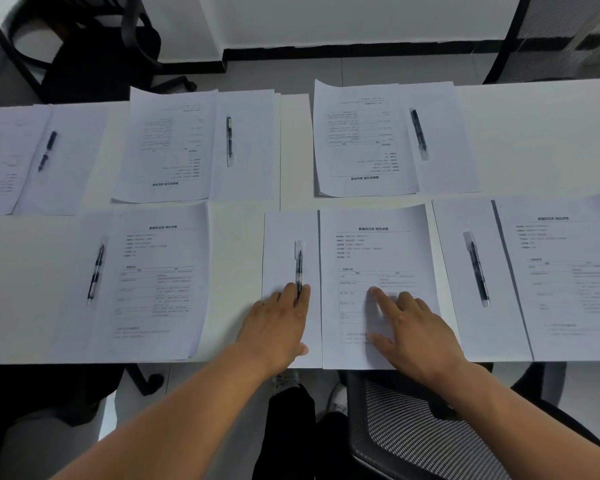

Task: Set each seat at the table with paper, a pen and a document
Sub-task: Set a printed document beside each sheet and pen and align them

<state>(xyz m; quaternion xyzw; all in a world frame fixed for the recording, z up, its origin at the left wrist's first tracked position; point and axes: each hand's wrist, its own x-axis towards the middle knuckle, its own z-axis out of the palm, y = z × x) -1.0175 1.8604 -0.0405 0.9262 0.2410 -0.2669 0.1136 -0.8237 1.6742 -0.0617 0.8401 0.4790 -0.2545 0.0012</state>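
Left hand (279, 323): my fingers lie flat, tips touching the pen (298, 268) on the blank paper (284, 244).
Right hand (413, 327): fingers spread, pressing the document (374, 251).
Location: counter (236, 237), near edge, middle seat.

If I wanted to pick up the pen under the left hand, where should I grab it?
Probably the bare upper barrel of the pen, pinched from above across its width. It lies flat on the blank paper, and the left hand covers its near end.
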